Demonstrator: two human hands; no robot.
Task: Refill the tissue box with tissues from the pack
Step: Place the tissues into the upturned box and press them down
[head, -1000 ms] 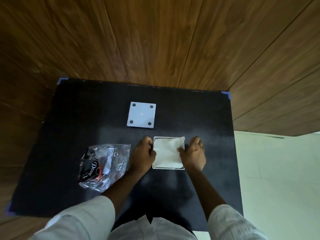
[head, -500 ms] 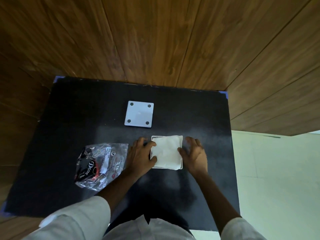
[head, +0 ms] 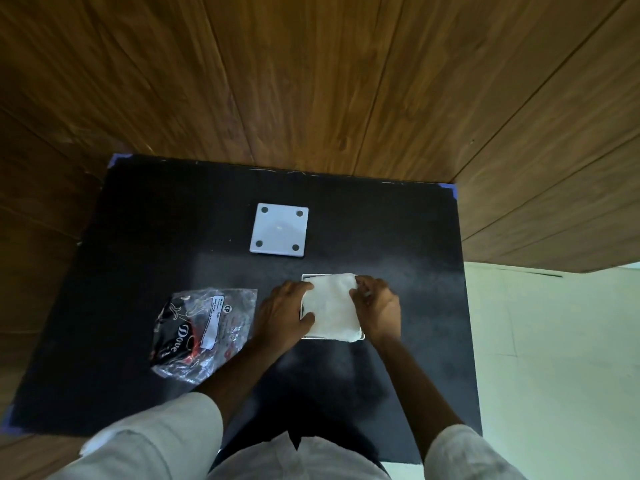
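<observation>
A square white tissue box (head: 309, 338) sits open on the black table (head: 138, 237), its rim showing around a stack of white tissues (head: 332, 308) that lies slightly askew in it. My left hand (head: 285, 315) presses on the stack's left edge, thumb and fingers on the tissues. My right hand (head: 379, 308) holds the stack's right edge, fingers curled at its far right corner. The box's flat white lid (head: 279, 230), with a dark dot in each corner, lies apart behind the box. The clear plastic tissue pack (head: 202, 332) lies crumpled to the left.
Wooden panel walls (head: 311, 81) rise right behind the table. A pale floor (head: 554, 358) lies beyond the table's right edge. My white sleeves (head: 156, 441) fill the bottom of the view.
Both hands have shifted on the stack: the left hand's fingers now lie over its left edge, the right hand has slid up to its far right corner. The stack sits more askew.
</observation>
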